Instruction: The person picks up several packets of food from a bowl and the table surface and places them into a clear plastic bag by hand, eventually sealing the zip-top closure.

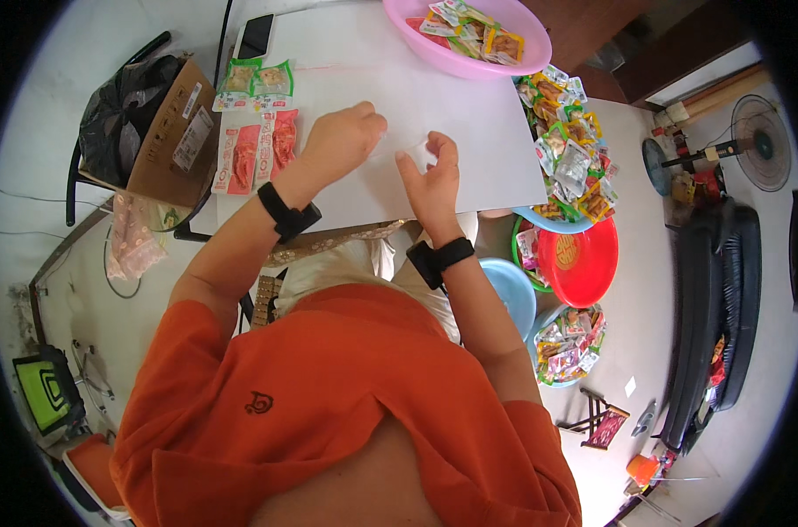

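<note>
My left hand (pixel 349 139) is curled above the white tabletop (pixel 346 85), fingertips pinched on what looks like a thin, clear plastic film (pixel 409 150). Facing it, my right hand (pixel 437 181) has thumb and forefinger apart, with the film's pale edge between them; whether it grips the film is unclear. Left of my hands lie two red-and-white food packets (pixel 241 158), (pixel 279 141) side by side. Just beyond them are two green-edged packets (pixel 241 79), (pixel 272 80).
A phone (pixel 255 36) lies at the far left corner. A pink basin (pixel 465 62) of packets sits at the far right. Beside the table stand a heaped blue basin (pixel 560 226), a red basin (pixel 587 277) and another light-blue basin (pixel 510 290). A cardboard box (pixel 168 138) is at left.
</note>
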Motion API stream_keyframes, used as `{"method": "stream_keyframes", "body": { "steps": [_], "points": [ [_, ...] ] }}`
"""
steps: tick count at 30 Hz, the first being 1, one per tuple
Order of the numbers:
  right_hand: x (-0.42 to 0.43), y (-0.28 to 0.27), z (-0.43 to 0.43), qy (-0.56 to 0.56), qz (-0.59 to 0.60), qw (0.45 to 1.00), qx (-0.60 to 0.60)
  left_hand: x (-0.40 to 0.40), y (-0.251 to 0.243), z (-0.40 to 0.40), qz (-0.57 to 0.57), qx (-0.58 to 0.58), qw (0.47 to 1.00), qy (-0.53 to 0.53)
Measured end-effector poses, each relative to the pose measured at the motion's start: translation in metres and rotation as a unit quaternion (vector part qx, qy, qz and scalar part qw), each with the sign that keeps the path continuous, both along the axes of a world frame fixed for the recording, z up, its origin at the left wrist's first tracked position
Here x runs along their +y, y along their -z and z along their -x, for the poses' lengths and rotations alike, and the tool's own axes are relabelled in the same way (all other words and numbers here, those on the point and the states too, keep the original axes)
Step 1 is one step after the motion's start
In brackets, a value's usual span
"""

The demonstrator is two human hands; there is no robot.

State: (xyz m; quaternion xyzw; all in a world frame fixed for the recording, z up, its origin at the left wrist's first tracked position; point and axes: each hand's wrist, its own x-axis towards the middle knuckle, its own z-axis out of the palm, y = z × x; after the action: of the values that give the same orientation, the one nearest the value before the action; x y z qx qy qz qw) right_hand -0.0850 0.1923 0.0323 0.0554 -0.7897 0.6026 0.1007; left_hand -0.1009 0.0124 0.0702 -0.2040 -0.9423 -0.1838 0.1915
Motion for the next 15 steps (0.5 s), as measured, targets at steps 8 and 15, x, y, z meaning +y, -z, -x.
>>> {"method": "stream_keyframes", "body": {
  "steps": [8, 15],
  "points": [
    [0.016, -0.004, -0.006, 0.014, -0.281, 0.936, 0.211, 0.025, 0.020, -0.024, 0.096, 0.078, 0.992, 0.029],
    [0.021, 0.009, -0.006, -0.025, -0.427, 0.867, 0.256, 0.025, 0.031, -0.031, 0.104, 0.114, 0.987, 0.046]
  ]
}}
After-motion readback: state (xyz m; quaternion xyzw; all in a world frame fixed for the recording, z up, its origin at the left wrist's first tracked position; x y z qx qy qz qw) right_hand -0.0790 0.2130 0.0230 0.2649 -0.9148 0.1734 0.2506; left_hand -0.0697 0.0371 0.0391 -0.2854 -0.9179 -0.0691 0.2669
